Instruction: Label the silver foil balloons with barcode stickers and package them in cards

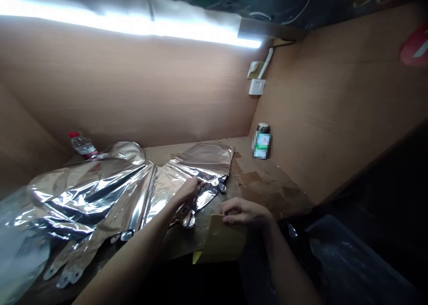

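Flat silver foil balloons (203, 155), uninflated and creased, lie on the worktop with small tabs at their edges. My left hand (190, 192) is closed, with its fingertips on the foil near the right-hand balloon's tabs. To its right, my right hand (247, 212) pinches the top edge of a folded yellow card (225, 240) between thumb and fingers. This card hangs at the front edge of the worktop. Farther left lies another stack of foil balloons (96, 193), its holed tabs pointing toward me.
A red-capped plastic bottle (82, 145) stands at the back left, and a dark bottle with a pixelated label (262, 140) at the back right. Cardboard walls (133, 86) enclose the worktop (264, 180). Clear plastic (20, 247) lies at the left. A wall socket (257, 87) is in the corner.
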`<state>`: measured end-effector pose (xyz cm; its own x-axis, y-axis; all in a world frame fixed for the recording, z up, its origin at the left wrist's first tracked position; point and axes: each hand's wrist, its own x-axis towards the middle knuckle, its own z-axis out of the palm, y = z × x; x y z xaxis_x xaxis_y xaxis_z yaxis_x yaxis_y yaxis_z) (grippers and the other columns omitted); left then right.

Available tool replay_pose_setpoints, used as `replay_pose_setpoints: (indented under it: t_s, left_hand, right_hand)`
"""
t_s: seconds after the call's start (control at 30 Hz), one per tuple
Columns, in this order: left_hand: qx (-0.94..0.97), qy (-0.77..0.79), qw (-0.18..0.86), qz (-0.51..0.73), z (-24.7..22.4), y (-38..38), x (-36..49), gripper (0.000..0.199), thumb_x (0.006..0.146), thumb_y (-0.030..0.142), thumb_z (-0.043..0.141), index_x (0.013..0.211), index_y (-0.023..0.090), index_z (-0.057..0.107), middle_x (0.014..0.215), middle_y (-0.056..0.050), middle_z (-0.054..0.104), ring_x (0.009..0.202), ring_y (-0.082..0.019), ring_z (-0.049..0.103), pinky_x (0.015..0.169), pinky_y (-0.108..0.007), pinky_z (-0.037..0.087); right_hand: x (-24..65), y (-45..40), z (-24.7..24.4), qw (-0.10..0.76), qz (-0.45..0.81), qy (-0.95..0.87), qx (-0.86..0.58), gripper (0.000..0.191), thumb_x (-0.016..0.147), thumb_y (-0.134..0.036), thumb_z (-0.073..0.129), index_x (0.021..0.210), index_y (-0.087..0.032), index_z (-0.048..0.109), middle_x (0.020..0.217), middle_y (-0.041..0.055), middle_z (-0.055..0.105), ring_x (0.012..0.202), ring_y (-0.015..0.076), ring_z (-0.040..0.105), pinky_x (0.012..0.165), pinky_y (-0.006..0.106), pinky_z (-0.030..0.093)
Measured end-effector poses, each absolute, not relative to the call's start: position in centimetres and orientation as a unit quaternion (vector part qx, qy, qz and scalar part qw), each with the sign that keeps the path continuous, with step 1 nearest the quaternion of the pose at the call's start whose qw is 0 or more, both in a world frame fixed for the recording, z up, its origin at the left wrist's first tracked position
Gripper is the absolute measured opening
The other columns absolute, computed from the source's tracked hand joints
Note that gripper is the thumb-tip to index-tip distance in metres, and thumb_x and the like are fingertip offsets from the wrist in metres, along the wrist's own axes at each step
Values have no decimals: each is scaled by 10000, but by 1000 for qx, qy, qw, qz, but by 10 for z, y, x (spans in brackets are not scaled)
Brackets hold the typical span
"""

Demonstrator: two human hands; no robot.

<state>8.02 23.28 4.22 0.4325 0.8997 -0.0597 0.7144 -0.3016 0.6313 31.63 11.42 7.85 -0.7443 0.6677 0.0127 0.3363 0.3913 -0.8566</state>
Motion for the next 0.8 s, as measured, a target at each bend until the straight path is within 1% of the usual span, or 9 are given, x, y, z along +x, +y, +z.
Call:
replay_pose_setpoints:
  t_s: [0.1, 0.2, 0.33, 0.43, 0.5, 0.6, 0.67, 0.73, 0.8]
  left_hand:
    - [776, 506, 346, 146, 48, 239, 70, 406, 910, 457, 593, 624, 178, 522, 529, 59, 454, 485, -102, 409, 510, -238, 300]
    - [760, 517, 356, 167, 53, 239, 62, 425, 921, 533, 566, 701, 170, 559, 553, 60, 487, 464, -95, 427, 493, -232, 325]
    - [754, 546, 301, 207, 57, 235, 62, 467, 897, 578, 486, 743, 153, 599, 632, -18, 593, 572, -160, 537, 511, -258, 315]
    - [782, 538, 254, 184, 60, 232, 73, 373, 774, 509, 675, 882, 155, 628, 776, -60, 682, 712, -221, 622, 563, -263, 368]
    - [805, 526, 219, 163, 65, 229, 83, 392, 701, 367, 765, 1000, 160, 619, 932, -106, 713, 860, -270, 656, 654, -278, 424]
    - [828, 516, 172, 136, 74, 225, 100, 308, 753, 210, 690, 1042, 138, 612, 1033, -184, 695, 1005, -325, 651, 790, -332, 458]
    - [841, 504, 155, 122, 79, 221, 110, 317, 762, 159, 663, 1073, 125, 614, 1077, -205, 678, 1060, -335, 640, 853, -352, 462]
    - [851, 491, 146, 117, 82, 217, 118, 365, 739, 119, 671, 1100, 121, 622, 1143, -214, 655, 1120, -335, 620, 910, -357, 452]
    - [853, 486, 148, 119, 83, 217, 121, 352, 726, 109, 678, 1076, 131, 647, 1132, -203, 660, 1112, -333, 624, 912, -359, 448]
  right_hand:
    - [305, 140, 71, 175, 312, -857, -371, 187, 932, -291, 652, 859, -162, 765, 1416, 110, 590, 1245, 267, 569, 1013, 352, 453]
    - [298, 164, 65, 143, 232, -867, -418, 151, 881, -239, 692, 776, -167, 773, 1565, 101, 446, 1403, 320, 429, 1122, 415, 362]
    - [296, 175, 59, 100, 211, -857, -460, 176, 882, -267, 669, 768, -193, 780, 1560, 69, 456, 1392, 383, 400, 1116, 538, 345]
    - [294, 173, 55, 85, 202, -857, -467, 178, 890, -310, 668, 808, -221, 798, 1423, 75, 579, 1308, 379, 468, 1099, 583, 350]
    - [292, 171, 53, 85, 194, -860, -465, 167, 888, -317, 677, 832, -227, 806, 1375, 86, 597, 1286, 374, 476, 1091, 584, 359]
    - [286, 168, 56, 103, 175, -865, -459, 129, 876, -292, 700, 837, -224, 803, 1486, 72, 495, 1319, 376, 426, 1076, 558, 381]
    - [283, 166, 60, 124, 159, -871, -448, 110, 876, -257, 697, 837, -225, 795, 1507, 60, 469, 1317, 357, 420, 1073, 534, 387]
    - [280, 165, 65, 142, 145, -875, -439, 106, 881, -239, 689, 847, -219, 787, 1462, 70, 510, 1273, 330, 454, 1059, 507, 401]
    - [280, 165, 68, 150, 138, -877, -436, 105, 880, -242, 692, 836, -210, 782, 1428, 80, 542, 1232, 320, 486, 1035, 492, 417]
